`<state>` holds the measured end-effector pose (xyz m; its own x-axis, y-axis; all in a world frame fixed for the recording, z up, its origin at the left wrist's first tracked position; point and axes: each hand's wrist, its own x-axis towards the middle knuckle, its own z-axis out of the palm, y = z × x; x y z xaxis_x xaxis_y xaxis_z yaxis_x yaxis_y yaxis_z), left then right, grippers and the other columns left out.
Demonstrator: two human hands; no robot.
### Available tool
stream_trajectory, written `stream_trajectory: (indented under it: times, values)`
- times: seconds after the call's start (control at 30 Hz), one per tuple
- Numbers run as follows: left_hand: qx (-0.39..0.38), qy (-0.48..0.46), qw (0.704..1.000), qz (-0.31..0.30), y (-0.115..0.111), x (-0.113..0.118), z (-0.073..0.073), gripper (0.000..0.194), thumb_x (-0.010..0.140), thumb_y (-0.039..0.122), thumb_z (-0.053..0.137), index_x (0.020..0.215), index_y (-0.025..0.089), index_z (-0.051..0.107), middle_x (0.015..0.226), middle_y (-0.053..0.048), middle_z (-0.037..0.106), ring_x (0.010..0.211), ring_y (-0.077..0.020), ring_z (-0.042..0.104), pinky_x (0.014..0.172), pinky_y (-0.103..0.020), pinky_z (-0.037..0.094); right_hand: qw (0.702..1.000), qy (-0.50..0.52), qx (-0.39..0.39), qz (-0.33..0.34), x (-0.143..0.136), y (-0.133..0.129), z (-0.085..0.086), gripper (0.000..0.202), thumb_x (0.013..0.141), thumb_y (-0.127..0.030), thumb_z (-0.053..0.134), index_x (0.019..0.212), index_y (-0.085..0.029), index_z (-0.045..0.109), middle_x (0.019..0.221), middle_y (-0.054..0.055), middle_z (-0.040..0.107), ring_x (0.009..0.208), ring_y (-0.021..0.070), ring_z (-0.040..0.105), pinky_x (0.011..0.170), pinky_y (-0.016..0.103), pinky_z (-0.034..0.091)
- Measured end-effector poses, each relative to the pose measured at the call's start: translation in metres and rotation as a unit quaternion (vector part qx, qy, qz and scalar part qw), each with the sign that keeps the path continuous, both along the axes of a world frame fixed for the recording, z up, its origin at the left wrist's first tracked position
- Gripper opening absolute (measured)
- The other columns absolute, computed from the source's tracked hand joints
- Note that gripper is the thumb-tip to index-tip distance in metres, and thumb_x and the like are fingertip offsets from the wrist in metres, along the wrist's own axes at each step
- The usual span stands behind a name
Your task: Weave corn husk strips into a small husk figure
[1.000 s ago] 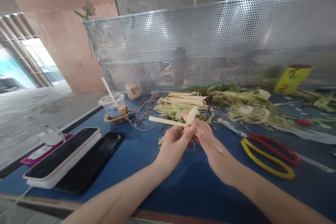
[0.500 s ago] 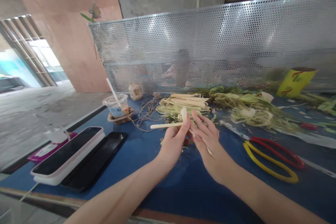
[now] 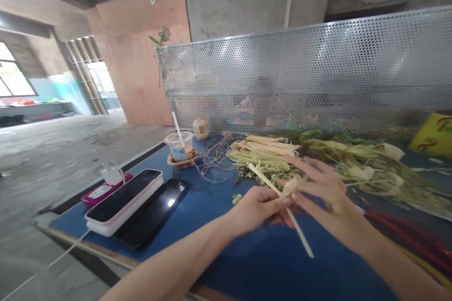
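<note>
I take the husk pile [image 3: 268,153] as my landmark. It lies at the far side of the blue table [image 3: 226,249], against the perforated metal screen [image 3: 318,66], and more green leaves [image 3: 356,160] trail off to its right. Left of the pile sits a tangle of twine [image 3: 212,157], then a plastic cup [image 3: 179,145] with a straw. Further left and nearer me lie a white-edged phone [image 3: 123,195] and a black phone [image 3: 153,218], side by side. Red and yellow scissor handles [image 3: 406,237] show on the near right of the pile, partly hidden behind my right arm.

Just in front of the pile I hold a pale stalk [image 3: 278,207] above the table. Its long axis runs diagonally — the far end points up-left toward the pile, the near end down-right toward me. My left hand [image 3: 259,207] pinches it near the middle, fingers pressed together on it. My right hand [image 3: 325,197] has its fingers spread — fingertips at a small pale petal [image 3: 290,186] on the stalk; whether they grip it I cannot tell.
</note>
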<state>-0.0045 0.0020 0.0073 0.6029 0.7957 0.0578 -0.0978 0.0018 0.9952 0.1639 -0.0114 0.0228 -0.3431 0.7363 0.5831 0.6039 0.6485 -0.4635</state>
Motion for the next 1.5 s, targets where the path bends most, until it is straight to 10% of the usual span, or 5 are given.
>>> stream_trajectory:
  times: [0.23,0.53,0.8,0.97,1.5]
  values:
    - [0.045,0.026,0.998,0.040,0.003,-0.002,-0.001,0.025,0.070,0.017,0.046,0.051,0.011,0.062,0.046,-0.002,0.061,0.042,-0.0065,0.047,0.049,-0.017,0.039,0.984,-0.103,0.115,0.088,-0.005,0.001,-0.011,0.034,0.084,-0.020,0.046,0.111,-0.039,0.054,0.116,-0.005,0.057,0.111,0.0227,0.040,0.090,0.043,0.034]
    - [0.058,0.009,0.996,0.066,0.016,-0.010,0.013,0.022,0.068,0.012,0.045,0.052,0.011,0.060,0.045,-0.001,0.061,0.045,-0.0063,0.051,0.048,-0.016,0.037,0.966,-0.067,0.248,0.023,-0.023,0.013,-0.007,0.030,0.083,-0.015,0.046,0.102,-0.031,0.063,0.112,0.003,0.057,0.102,0.0218,0.044,0.083,0.041,0.035]
    - [-0.076,-0.004,0.994,-0.083,0.017,-0.024,0.027,0.015,0.068,0.016,0.053,0.072,0.008,0.065,0.072,-0.010,0.067,0.060,-0.0098,0.054,0.055,-0.021,0.038,0.981,-0.090,0.168,0.025,-0.015,0.015,-0.010,0.034,0.085,-0.019,0.041,0.112,-0.034,0.055,0.130,0.002,0.042,0.111,0.0228,0.037,0.089,0.044,0.030]
    - [-0.177,-0.036,0.969,-0.171,0.019,-0.024,0.026,0.042,0.071,0.040,0.044,0.075,0.003,0.064,0.076,-0.016,0.066,0.063,-0.0143,0.055,0.057,-0.025,0.039,0.985,-0.136,0.095,0.050,-0.009,0.006,-0.005,0.046,0.086,-0.017,0.038,0.128,-0.034,0.036,0.125,-0.003,0.050,0.117,0.0217,0.031,0.093,0.043,0.024]
    - [-0.032,0.081,0.991,-0.101,0.015,-0.020,0.014,0.024,0.075,0.032,0.058,0.077,0.011,0.068,0.071,-0.008,0.067,0.053,-0.0074,0.051,0.049,-0.018,0.037,0.994,-0.102,0.027,0.010,0.009,0.005,0.009,0.042,0.087,-0.027,0.038,0.129,-0.030,0.035,0.121,0.001,0.053,0.114,0.0196,0.038,0.092,0.042,0.029]
